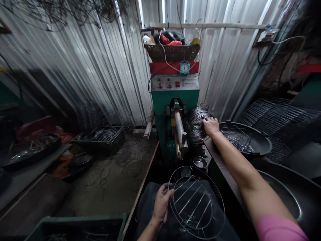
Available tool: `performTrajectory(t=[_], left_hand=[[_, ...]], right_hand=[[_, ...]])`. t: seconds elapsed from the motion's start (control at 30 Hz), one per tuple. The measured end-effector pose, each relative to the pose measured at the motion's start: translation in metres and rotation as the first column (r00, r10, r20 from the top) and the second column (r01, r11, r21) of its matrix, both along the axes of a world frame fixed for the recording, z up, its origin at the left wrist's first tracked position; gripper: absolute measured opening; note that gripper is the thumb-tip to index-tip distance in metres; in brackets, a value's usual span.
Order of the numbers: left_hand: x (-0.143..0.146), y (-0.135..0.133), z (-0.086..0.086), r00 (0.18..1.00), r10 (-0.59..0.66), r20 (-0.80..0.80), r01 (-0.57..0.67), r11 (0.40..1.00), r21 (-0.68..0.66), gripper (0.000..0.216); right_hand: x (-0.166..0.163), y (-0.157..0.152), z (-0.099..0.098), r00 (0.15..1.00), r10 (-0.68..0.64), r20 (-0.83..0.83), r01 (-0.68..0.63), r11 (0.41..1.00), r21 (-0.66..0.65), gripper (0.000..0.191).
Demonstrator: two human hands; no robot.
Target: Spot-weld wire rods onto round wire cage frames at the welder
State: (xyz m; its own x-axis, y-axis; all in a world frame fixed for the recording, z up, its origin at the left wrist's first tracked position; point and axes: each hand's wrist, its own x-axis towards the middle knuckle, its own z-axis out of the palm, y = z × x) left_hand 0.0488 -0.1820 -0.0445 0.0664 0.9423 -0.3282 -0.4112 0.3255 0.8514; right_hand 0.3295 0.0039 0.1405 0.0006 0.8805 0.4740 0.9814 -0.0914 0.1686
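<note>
My left hand (163,201) pinches the left rim of a round wire rack (193,197), made of a large outer ring, a smaller inner ring and several straight cross bars. The rack is tilted above my dark-clothed lap, where short loose wire pieces (189,222) show through it. With the arm stretched forward, my right hand (211,127) has its fingers curled at the right edge of a thick bundle of wire rings (199,120). That bundle hangs beside the green machine (160,100); whether a single ring is separated in my fingers is hidden.
A metal cylinder arm (179,129) juts from the machine toward me. Below it stands a small metal bowl (200,162). A wide black pan (260,144) with wire pieces lies right, near stacked wire grids (260,113). Green crates (110,142) sit left.
</note>
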Motion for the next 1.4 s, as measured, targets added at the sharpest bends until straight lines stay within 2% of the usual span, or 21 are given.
performTrajectory(t=[0.1, 0.2, 0.33, 0.4, 0.47, 0.53, 0.6, 0.7, 0.73, 0.8, 0.9, 1.03, 1.17, 1.23, 1.4], left_hand=[[0.011, -0.005, 0.002, 0.996, -0.083, 0.041, 0.082, 0.996, 0.016, 0.034], [0.019, -0.007, 0.002, 0.983, -0.173, 0.068, 0.173, 0.985, 0.01, 0.035], [0.02, -0.004, -0.002, 0.969, -0.246, -0.008, 0.245, 0.969, -0.031, 0.04], [0.018, -0.002, -0.005, 0.952, -0.299, -0.064, 0.298, 0.954, -0.036, 0.042], [0.015, -0.001, -0.007, 0.931, -0.332, -0.152, 0.336, 0.942, 0.006, 0.043], [0.013, -0.001, -0.007, 0.914, -0.338, -0.227, 0.36, 0.93, 0.067, 0.043], [0.012, -0.003, -0.006, 0.906, -0.339, -0.254, 0.375, 0.921, 0.107, 0.043], [0.013, -0.008, -0.006, 0.914, -0.311, -0.259, 0.353, 0.926, 0.134, 0.041], [0.014, -0.01, -0.006, 0.92, -0.294, -0.257, 0.336, 0.932, 0.134, 0.04], [0.015, -0.013, -0.008, 0.931, -0.259, -0.256, 0.298, 0.946, 0.128, 0.038], [0.015, -0.016, -0.012, 0.94, -0.239, -0.245, 0.272, 0.956, 0.109, 0.038], [0.016, -0.017, -0.015, 0.957, -0.213, -0.195, 0.231, 0.97, 0.078, 0.039], [0.017, -0.019, -0.016, 0.971, -0.174, -0.161, 0.185, 0.981, 0.051, 0.039], [0.018, -0.02, -0.016, 0.976, -0.163, -0.146, 0.171, 0.984, 0.045, 0.039], [0.017, -0.021, -0.014, 0.978, -0.165, -0.132, 0.17, 0.985, 0.033, 0.038]], right_hand=[[0.013, 0.008, 0.01, 0.99, 0.08, 0.116, -0.075, 0.996, -0.046, 0.029], [0.027, 0.009, 0.021, 0.981, 0.135, 0.141, -0.14, 0.99, 0.024, 0.028], [0.055, -0.014, 0.03, 0.993, 0.093, -0.068, -0.076, 0.972, 0.224, 0.031], [0.069, -0.036, 0.024, 0.958, 0.152, -0.244, -0.075, 0.952, 0.298, 0.031], [0.078, -0.061, 0.007, 0.876, 0.223, -0.428, -0.073, 0.937, 0.341, 0.029], [0.082, -0.087, -0.02, 0.775, 0.266, -0.574, -0.079, 0.941, 0.329, 0.027], [0.078, -0.111, -0.053, 0.683, 0.293, -0.669, -0.134, 0.951, 0.28, 0.027], [0.067, -0.141, -0.108, 0.579, 0.311, -0.754, -0.293, 0.942, 0.164, 0.025], [0.063, -0.15, -0.126, 0.574, 0.296, -0.764, -0.335, 0.936, 0.111, 0.023], [0.056, -0.164, -0.158, 0.618, 0.257, -0.743, -0.383, 0.924, 0.001, 0.019], [0.051, -0.182, -0.192, 0.651, 0.273, -0.709, -0.426, 0.904, -0.044, 0.018], [0.048, -0.197, -0.208, 0.636, 0.297, -0.713, -0.43, 0.903, -0.007, 0.022], [0.047, -0.203, -0.208, 0.534, 0.277, -0.799, -0.419, 0.907, 0.034, 0.026], [0.048, -0.204, -0.208, 0.51, 0.265, -0.818, -0.397, 0.917, 0.05, 0.027], [0.049, -0.209, -0.211, 0.618, 0.196, -0.762, -0.334, 0.942, -0.029, 0.024]])
